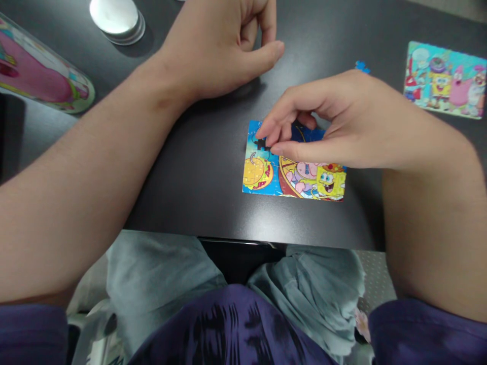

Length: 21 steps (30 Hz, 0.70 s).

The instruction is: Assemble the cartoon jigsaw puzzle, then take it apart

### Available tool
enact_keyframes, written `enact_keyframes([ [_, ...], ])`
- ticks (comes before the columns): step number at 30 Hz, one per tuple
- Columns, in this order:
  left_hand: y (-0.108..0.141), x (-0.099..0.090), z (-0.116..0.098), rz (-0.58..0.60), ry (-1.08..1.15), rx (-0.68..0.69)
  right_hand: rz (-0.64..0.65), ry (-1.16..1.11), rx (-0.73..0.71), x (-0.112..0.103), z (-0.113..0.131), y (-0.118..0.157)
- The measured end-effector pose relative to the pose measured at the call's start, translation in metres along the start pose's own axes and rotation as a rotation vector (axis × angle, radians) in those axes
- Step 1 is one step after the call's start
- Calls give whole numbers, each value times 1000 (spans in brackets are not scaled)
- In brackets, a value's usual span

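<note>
Right hand (335, 126), centre-right of frame: fingertips pinched just above gap at upper left of puzzle (292, 167); whether piece sits between them, cannot tell. Puzzle flat on table (198, 167), centre frame. Left hand (224, 45), top centre: loose fist resting on table, gripping nothing visible.

To do well, judged: square tabs over gap, press flat, steady puzzle with free hand.

Hidden: puzzle's upper edge under fingers. Blue piece (362, 66) behind knuckles, mostly covered. Second puzzle (445, 81) upper right, detail small. Tin (41, 76) cut off upper left.
</note>
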<state>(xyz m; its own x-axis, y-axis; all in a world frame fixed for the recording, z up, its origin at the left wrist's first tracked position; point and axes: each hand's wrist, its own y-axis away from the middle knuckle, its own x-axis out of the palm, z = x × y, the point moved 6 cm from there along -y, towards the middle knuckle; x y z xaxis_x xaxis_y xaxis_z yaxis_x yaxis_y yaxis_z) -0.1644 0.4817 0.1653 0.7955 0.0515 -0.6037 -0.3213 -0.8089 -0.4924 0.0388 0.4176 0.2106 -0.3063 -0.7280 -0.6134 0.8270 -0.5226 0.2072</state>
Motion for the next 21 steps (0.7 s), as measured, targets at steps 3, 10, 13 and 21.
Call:
enact_keyframes([
  [3, 0, 1, 0, 3, -2, 21, 10, 71, -24, 0, 1, -1],
  [10, -1, -1, -1, 19, -29, 69, -8, 187, 35, 0, -9, -4],
  [13, -1, -1, -1, 7, -29, 77, 9, 169, 28, 1, -8, -6],
  [21, -4, -2, -4, 12, -33, 137, -31, 106, -6, -6, -6, -1],
])
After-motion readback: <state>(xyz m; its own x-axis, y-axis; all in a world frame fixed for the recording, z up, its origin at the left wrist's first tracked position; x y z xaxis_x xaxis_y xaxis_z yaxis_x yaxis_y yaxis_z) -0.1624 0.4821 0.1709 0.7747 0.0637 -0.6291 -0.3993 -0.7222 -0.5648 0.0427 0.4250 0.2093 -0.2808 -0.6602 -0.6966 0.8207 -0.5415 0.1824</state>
